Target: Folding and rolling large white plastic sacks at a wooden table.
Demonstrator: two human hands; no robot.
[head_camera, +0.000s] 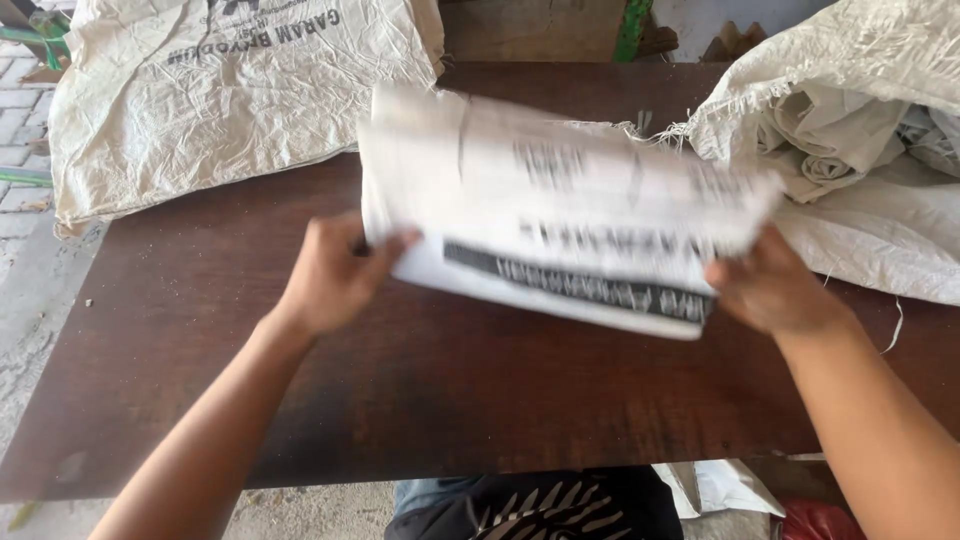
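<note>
A folded white woven sack [560, 205] with black printing hangs blurred just above the dark brown table [420, 370]. My left hand [335, 275] grips its left edge, thumb on top. At the sack's lower right corner my right hand [770, 285] holds the other end. Both forearms reach in from the bottom of the view.
A flat cream sack with dark lettering [230, 90] lies over the table's far left corner. At the right, a large open sack [850, 80] bulges with several rolled white sacks. Paved ground shows at left. A red object [820, 522] sits below the table's near right.
</note>
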